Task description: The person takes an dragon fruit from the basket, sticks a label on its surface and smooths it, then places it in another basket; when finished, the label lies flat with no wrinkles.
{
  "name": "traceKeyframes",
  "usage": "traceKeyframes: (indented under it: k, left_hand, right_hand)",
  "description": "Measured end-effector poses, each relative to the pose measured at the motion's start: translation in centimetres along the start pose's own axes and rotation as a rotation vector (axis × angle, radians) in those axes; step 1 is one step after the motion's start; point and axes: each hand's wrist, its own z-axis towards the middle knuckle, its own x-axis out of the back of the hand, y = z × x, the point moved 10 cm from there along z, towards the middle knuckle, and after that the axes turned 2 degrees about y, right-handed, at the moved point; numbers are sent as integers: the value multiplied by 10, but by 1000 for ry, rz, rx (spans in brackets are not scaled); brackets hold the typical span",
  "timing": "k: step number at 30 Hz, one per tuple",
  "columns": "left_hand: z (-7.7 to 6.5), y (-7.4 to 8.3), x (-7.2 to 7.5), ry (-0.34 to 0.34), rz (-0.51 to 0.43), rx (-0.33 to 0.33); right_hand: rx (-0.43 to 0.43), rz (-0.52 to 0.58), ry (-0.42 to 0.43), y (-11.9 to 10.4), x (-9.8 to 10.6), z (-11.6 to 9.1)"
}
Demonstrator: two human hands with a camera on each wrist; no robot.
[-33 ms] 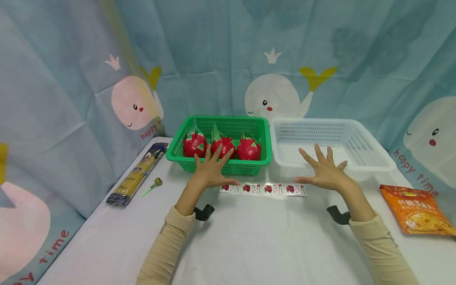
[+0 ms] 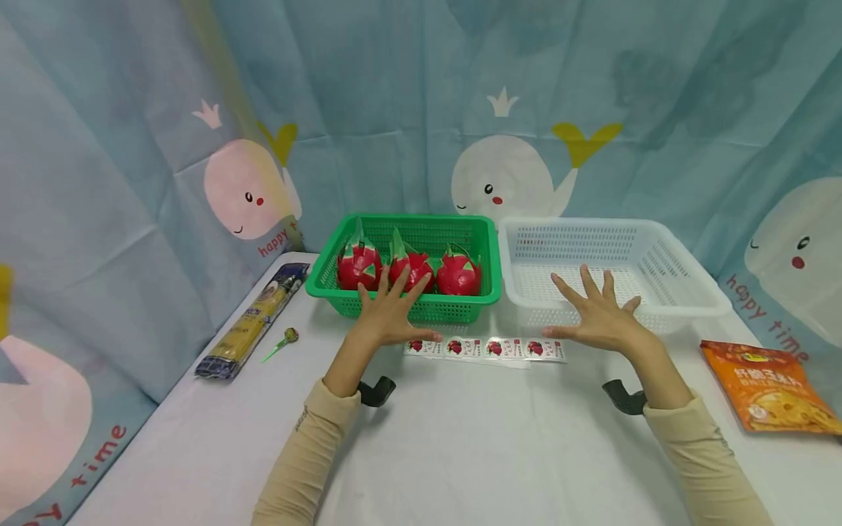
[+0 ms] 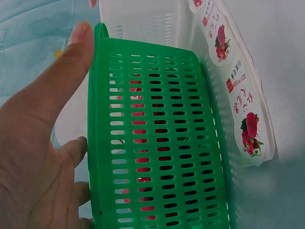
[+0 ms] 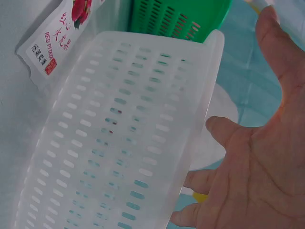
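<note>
My left hand (image 2: 388,314) is held with its fingers spread in front of the green basket (image 2: 454,310). Three dragon fruits, among them the right-hand dragon fruit (image 2: 459,275), sit in that basket. In the left wrist view, the thumb (image 3: 71,67) is by the basket's rim; whether it touches cannot be told. My right hand (image 2: 601,318), fingers likewise spread, is at the near side of the white basket (image 2: 697,292), which shows no contents. Between the hands lies a strip of dragon fruit stickers (image 2: 503,349). Neither hand holds anything.
A pack of what looks like spaghetti (image 2: 253,321) and a lollipop (image 2: 284,342) with a green stick lie at the left. At the right is an orange snack bag (image 2: 766,387). A whale-print curtain (image 2: 401,95) hangs behind the white-covered table (image 2: 487,453).
</note>
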Motion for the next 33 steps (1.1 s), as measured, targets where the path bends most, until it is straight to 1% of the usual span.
traceKeyframes:
  k: [6, 9, 10, 11, 12, 13, 14, 15, 16, 17, 18, 19, 20, 21, 22, 23, 24, 25, 26, 27, 28, 30, 31, 32, 33]
  left_hand:
    - [-3, -7, 3, 14, -11, 10]
    - [-7, -11, 4, 21, -24, 20]
    - [-9, -12, 4, 34, -24, 19]
    - [-11, -11, 7, 63, -22, 15]
    - [-12, -11, 11, 113, -20, 7]
    - [-15, -9, 18, 184, -24, -5]
    - [-18, -7, 26, 270, -35, -18]
    - [-23, -5, 35, 365, -62, -29]
    - [-28, -3, 42, 454, -115, -39]
    - [-33, -1, 47, 521, -185, -49]
    - [-37, -1, 50, 553, -282, -57]
    - [-38, -1, 47, 539, -404, -67]
    - [-36, -1, 39, 486, -542, -66]
    - [-32, -2, 28, 403, -691, -48]
    - [-28, -4, 13, 299, -839, -9]
    - [-23, -6, -3, 191, -976, 41]
    - [-20, -8, -17, 98, -1102, 94]
    - [-16, -11, -30, 31, -1226, 148]
    - [-14, -14, -41, -7, -1347, 204]
    - [-12, -19, -49, -18, -1468, 263]
    - [-11, -24, -54, -8, -1582, 311]
    - [-9, -34, -58, 68, -1755, 369]
    - [-9, -38, -59, 109, -1824, 392]
    - [-9, -42, -60, 142, -1869, 410]
    - [-10, -45, -59, 168, -1892, 419]
  right_hand:
    - [19, -2, 2, -8, -2, 4]
    - [26, 4, -4, -11, -3, 7]
    - [28, 9, -5, -12, -2, 9]
    - [30, 14, -8, -13, -2, 11]
    - [32, 23, -7, -15, 0, 13]
    - [35, 28, -10, -18, 1, 16]
    - [40, 36, -9, -21, 2, 19]
    - [48, 41, -5, -26, 4, 23]
    - [61, 47, 6, -31, 7, 28]
    - [82, 52, 26, -39, 10, 34]
    - [105, 68, 48, -47, 12, 40]
    - [131, 85, 71, -57, 15, 47]
    - [151, 110, 98, -66, 17, 55]
    - [170, 134, 125, -75, 20, 63]
    - [189, 162, 145, -85, 21, 71]
    - [200, 186, 159, -94, 21, 79]
    - [204, 209, 161, -103, 20, 88]
    - [205, 227, 157, -110, 18, 96]
    - [197, 236, 144, -117, 15, 104]
    - [192, 234, 130, -123, 12, 111]
    - [184, 233, 110, -128, 7, 117]
    - [157, 220, 69, -134, -3, 129]
    - [136, 214, 43, -136, -9, 133]
    - [112, 204, 18, -138, -15, 137]
    - [97, 192, -2, -140, -21, 141]
